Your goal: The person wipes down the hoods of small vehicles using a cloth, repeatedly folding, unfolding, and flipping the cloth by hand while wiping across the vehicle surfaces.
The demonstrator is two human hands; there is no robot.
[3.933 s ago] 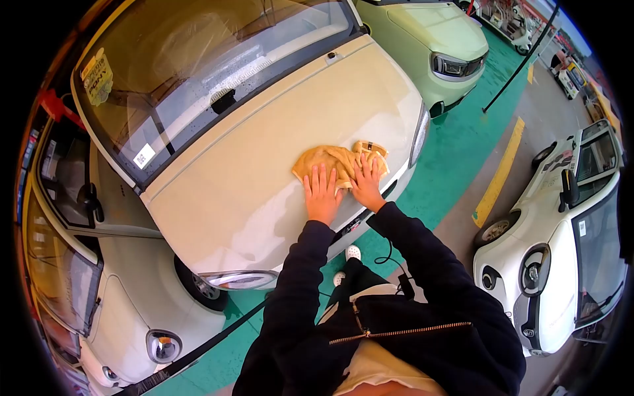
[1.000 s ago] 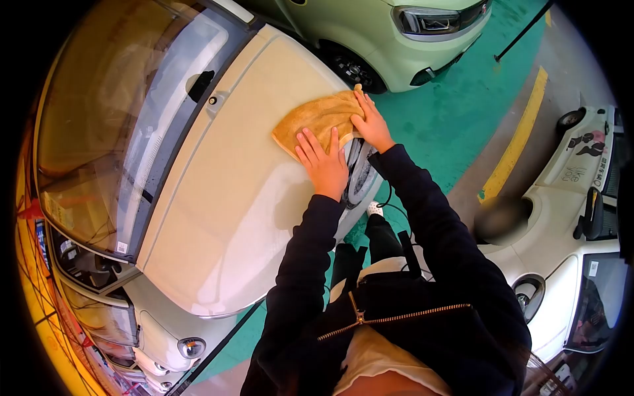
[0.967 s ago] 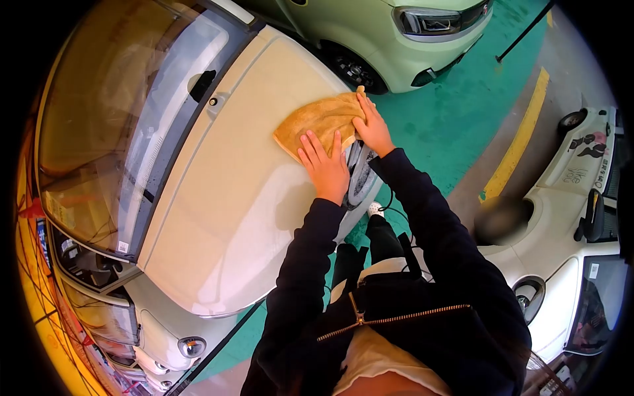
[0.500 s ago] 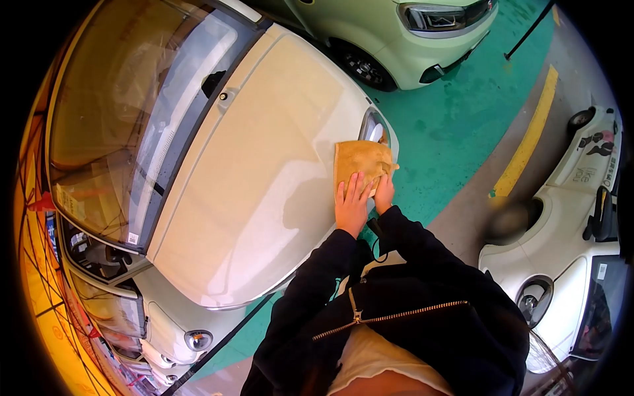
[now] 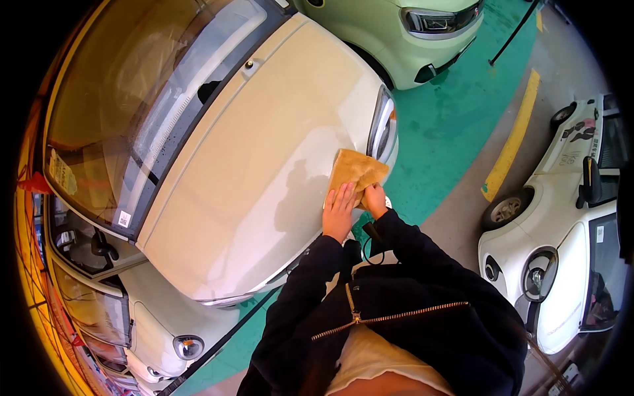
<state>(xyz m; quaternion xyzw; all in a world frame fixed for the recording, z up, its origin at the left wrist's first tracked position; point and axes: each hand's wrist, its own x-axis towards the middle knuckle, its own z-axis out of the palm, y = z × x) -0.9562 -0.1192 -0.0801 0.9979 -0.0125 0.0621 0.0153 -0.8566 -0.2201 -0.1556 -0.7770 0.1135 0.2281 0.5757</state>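
A tan cloth [image 5: 360, 168] lies on the front edge of a cream car hood [image 5: 264, 145], just below the headlight [image 5: 382, 125]. My left hand [image 5: 338, 212] rests flat on the cloth's near left part, its fingers stretched out. Beside it, my right hand [image 5: 376, 200] has its fingers closed on the cloth's near right edge. The fingertips of the right hand are partly hidden in the folds. A dark strap or cord [image 5: 374, 245] hangs below my right wrist.
A light green car [image 5: 380, 33] stands beyond the hood. White cars stand to the right [image 5: 561, 244] and lower left [image 5: 168, 310]. A dark pole [image 5: 218, 343] runs diagonally at lower left. The floor [image 5: 436, 138] is green, with a yellow line [image 5: 515, 132].
Both hands and the cloth have slid back from the headlight, slightly left on the hood, so more of the lamp shows. The view has also shifted a little.
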